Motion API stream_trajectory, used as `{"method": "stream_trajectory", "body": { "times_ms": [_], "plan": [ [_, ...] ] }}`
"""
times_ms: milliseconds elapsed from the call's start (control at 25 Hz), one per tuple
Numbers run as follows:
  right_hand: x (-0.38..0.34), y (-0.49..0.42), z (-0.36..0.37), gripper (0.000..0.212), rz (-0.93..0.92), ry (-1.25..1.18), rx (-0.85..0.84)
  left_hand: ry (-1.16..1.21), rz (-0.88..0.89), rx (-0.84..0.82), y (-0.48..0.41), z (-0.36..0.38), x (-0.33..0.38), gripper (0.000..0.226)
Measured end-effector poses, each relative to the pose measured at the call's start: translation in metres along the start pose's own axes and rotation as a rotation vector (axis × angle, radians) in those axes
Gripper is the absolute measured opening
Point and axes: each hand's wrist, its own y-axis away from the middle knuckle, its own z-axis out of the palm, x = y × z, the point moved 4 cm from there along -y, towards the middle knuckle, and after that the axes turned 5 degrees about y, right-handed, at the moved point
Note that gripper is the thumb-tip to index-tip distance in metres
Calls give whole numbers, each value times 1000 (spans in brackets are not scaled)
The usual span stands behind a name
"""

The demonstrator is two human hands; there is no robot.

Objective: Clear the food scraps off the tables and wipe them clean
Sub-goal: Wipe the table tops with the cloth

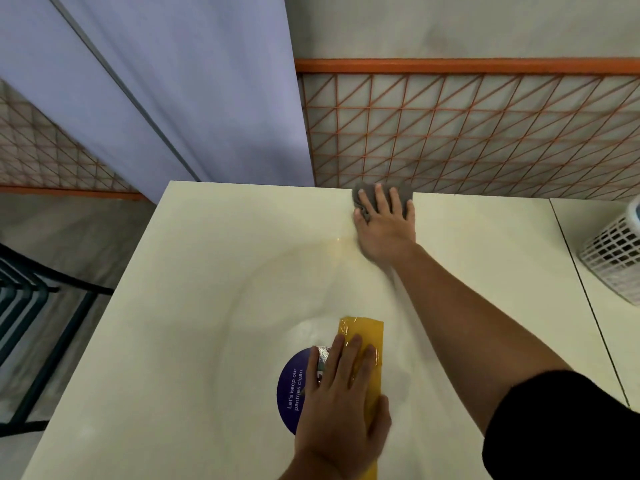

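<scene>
**Cloth at the desk's far edge**

The right hand (384,226) lies flat with fingers spread, pressing a grey cloth (404,199) against the far edge of the pale desk (207,271). The left hand (341,403) rests open, fingers straight, on a yellow strip (367,329) beside a round purple sticker (292,389) near the front. A white basket (613,254) stands on the next desk to the right.

A shared pantry or canteen: a purple sticker (292,393) reads "Let's keep our pantries clean", plain cream tables (207,271) stand side by side, and an orange wire-mesh partition (450,133) borders them.
</scene>
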Motion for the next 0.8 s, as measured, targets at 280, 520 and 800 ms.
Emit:
{"method": "stream_trajectory", "body": {
  "times_ms": [280,520,800],
  "plan": [
    [-175,129,47,58,-596,55,-200,-138,-95,-287,-27,20,-11,76],
    [-117,97,34,52,-691,104,-109,125,17,-1,5,-10,8,66],
    [-20,22,3,56,-104,36,-63,98,15,-15,5,-10,5,65]
  ]
}}
